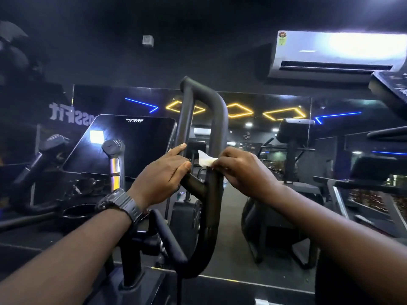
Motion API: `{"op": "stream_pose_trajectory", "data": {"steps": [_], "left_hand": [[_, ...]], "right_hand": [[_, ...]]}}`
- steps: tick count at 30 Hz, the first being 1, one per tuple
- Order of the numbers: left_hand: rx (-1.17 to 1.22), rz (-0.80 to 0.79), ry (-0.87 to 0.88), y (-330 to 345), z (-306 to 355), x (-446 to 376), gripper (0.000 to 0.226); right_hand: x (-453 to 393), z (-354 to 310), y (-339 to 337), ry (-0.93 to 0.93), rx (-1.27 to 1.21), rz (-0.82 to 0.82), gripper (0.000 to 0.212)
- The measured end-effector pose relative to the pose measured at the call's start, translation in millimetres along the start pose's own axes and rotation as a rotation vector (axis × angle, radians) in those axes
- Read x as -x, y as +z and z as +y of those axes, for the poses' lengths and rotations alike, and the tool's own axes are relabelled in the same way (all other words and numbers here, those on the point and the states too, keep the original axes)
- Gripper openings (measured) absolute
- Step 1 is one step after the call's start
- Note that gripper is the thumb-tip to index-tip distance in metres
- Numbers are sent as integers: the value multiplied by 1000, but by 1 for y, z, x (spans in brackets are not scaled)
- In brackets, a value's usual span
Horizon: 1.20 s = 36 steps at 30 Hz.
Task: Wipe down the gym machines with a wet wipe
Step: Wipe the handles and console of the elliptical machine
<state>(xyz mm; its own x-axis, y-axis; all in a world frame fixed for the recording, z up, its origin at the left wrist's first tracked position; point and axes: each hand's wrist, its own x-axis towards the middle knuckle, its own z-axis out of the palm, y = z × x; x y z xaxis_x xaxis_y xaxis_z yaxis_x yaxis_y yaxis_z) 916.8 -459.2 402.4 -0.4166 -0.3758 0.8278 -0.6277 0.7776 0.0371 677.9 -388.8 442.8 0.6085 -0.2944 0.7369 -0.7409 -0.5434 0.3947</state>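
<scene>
Black looped machine handle (217,128) is being gripped by the left hand (163,172) while the right hand (240,170) is pinching a white wipe (204,160) against it, console screen (123,146) just left.

Most of the wet wipe (206,160) is bunched under the right hand (242,170); at two o'clock, the air conditioner (330,56) runs off-frame.

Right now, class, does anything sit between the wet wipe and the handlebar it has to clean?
Nothing visible does. The right hand pinches the wet wipe directly against the right upright of the black looped handlebar. The left hand grips the handlebar's left side, clear of the wipe.
</scene>
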Motion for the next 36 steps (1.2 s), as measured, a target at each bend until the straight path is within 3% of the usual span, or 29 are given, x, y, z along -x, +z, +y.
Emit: {"op": "stream_pose_trajectory", "data": {"steps": [10, 15, 19, 22, 24, 27, 31, 36], "left_hand": [[-60, 29, 112, -5, -10, -1, 64], [-64, 26, 255, -6, -21, -6, 67], [-110, -18, 397, -16, -37, -33, 62], [-135, -8, 437, -31, -56, -65, 42], [-35, -24, 321, -45, -68, -92, 36], [301, -75, 166, -58, -76, -131, 60], [656, -67, 127, -52, -89, -150, 82], [736, -147, 69, -53, -94, -165, 92]], "right_hand": [[-97, 30, -4, 251, 209, 155, 15], [-49, 6, 8, 116, 174, 41, 9], [-83, 35, 13, 254, 229, 248, 9], [-141, 67, 12, 446, 295, 368, 15], [-175, 77, 12, 561, 302, 401, 14], [-221, 72, 11, 680, 270, 301, 15], [-245, 56, 11, 819, 200, 210, 12], [-234, 54, 6, 1130, 274, 236, 12]]}}
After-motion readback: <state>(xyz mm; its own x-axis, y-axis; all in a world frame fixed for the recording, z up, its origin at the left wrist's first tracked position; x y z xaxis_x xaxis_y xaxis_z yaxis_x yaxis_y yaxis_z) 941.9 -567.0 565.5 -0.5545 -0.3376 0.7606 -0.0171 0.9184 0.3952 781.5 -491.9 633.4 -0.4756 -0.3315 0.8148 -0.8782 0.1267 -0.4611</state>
